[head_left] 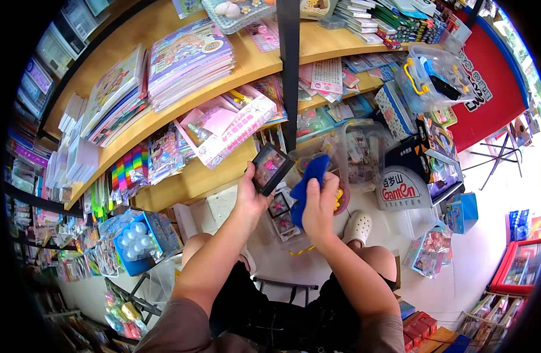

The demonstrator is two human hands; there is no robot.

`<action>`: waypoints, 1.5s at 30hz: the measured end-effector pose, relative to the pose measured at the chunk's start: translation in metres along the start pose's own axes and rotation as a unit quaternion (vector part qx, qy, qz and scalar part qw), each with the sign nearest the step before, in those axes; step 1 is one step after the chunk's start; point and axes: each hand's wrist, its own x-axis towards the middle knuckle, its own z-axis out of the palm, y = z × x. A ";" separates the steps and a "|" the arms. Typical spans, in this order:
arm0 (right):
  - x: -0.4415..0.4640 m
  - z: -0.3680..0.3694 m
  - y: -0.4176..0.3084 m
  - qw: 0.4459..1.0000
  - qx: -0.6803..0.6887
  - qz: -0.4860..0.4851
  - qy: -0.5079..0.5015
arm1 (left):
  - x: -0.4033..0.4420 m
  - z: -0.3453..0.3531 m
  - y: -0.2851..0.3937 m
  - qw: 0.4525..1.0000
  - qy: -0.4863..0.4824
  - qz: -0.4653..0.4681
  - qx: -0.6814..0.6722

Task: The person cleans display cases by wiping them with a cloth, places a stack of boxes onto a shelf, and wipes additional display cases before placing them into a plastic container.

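Note:
My left hand (250,193) is closed around the lower edge of a small black-framed display box (271,168), tilted, with pink pieces behind its clear front. In my right hand (321,207) is a bunched blue cloth (310,176), gripped between thumb and fingers. The cloth hangs just right of the box, with a small gap between them. Below my hands, similar framed boxes (282,222) lie in a clear plastic bin. Part of a round pink container (343,202) with yellow pieces shows behind my right hand.
Wooden shelves (120,150) with stacked books (191,62) curve ahead, split by a black post (290,76). A pink-and-white carton (238,129) sits on the lower shelf. Clear tubs (364,153) and a Ganten carton (404,189) stand right. A blue box (142,241) of clear balls is left.

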 end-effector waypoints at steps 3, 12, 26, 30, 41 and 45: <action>0.012 0.005 -0.001 0.981 -0.159 -0.107 0.013 | -0.010 0.011 -0.015 1.000 -0.021 -0.018 -0.010; 0.002 0.009 0.016 0.959 -0.180 -0.061 -0.208 | 0.010 0.008 -0.007 0.997 -0.070 0.016 -0.017; 0.001 0.018 0.011 0.932 -0.246 -0.219 -0.150 | -0.017 0.013 -0.011 0.982 -0.071 0.126 0.119; 0.005 0.017 0.019 0.903 -0.306 -0.273 -0.126 | -0.004 0.002 -0.011 0.989 -0.106 0.084 0.065; 0.005 0.012 0.021 0.860 -0.349 -0.351 -0.123 | -0.006 0.002 -0.005 0.999 -0.053 0.007 0.002; 0.018 -0.006 0.028 0.903 -0.333 -0.256 -0.097 | -0.010 0.009 0.013 0.997 -0.021 0.070 -0.012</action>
